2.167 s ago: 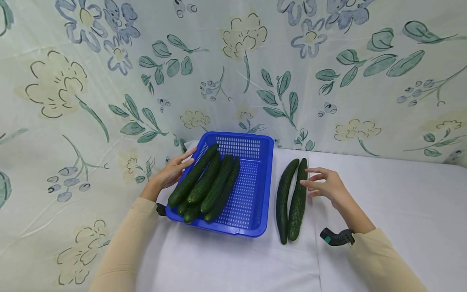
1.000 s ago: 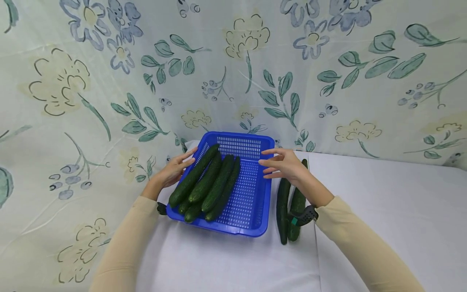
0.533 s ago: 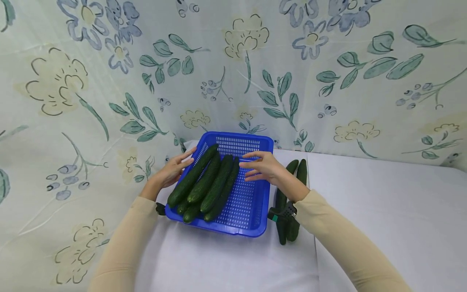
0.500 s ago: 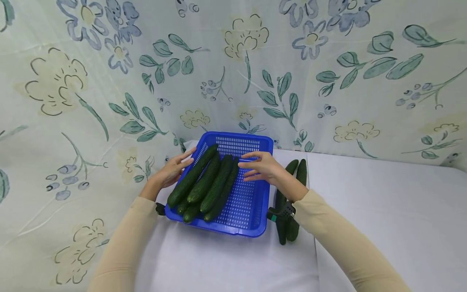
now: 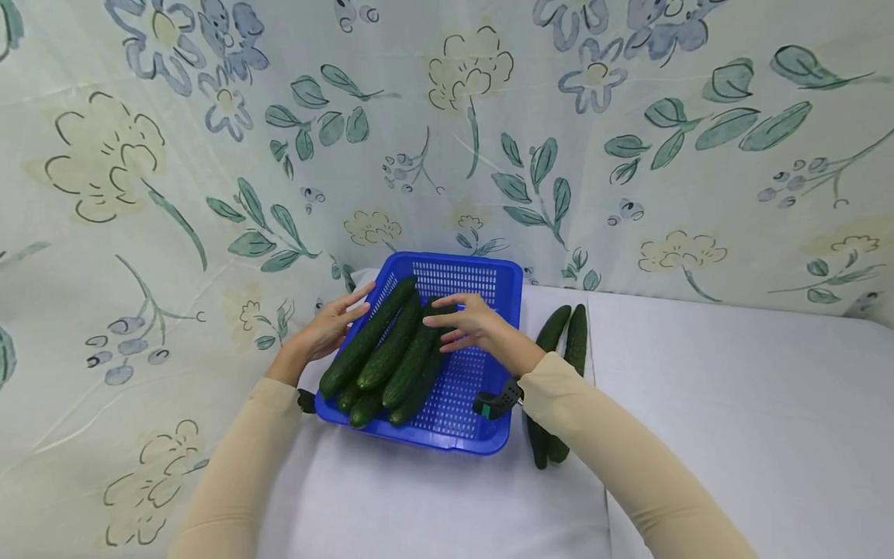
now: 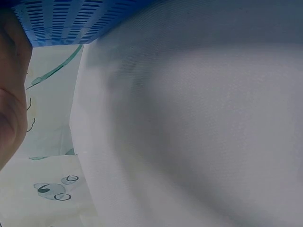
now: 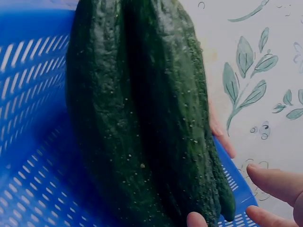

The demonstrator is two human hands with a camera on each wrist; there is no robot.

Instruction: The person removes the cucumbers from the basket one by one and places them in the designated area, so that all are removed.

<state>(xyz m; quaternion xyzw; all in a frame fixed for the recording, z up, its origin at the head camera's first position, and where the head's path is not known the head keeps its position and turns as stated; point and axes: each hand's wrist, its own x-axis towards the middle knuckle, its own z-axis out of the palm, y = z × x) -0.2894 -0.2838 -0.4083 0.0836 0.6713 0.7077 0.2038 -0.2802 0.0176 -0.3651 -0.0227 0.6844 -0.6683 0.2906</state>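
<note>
A blue plastic basket [image 5: 457, 388] stands tilted on the white cloth, with several dark green cucumbers [image 5: 391, 353] piled along its left half. My left hand [image 5: 327, 328] lies against the basket's left side, fingers extended at the rim; the left wrist view shows part of that hand [image 6: 12, 90] below the basket wall [image 6: 71, 19]. Over the right side of the pile hovers my right hand [image 5: 478, 322], fingers spread and nothing held. Its fingertips [image 7: 272, 179] appear beside the cucumbers [image 7: 156, 94] in the right wrist view.
Two more cucumbers [image 5: 576, 341] lie side by side on the white cloth [image 5: 698, 373] right of the basket, partly hidden by my right sleeve [image 5: 601, 427]. A floral curtain [image 5: 447, 140] hangs close behind the basket and along the left.
My right hand has moved left from beside the two loose cucumbers, across the basket's right rim, to above the piled cucumbers. My left hand and the basket stay in place.
</note>
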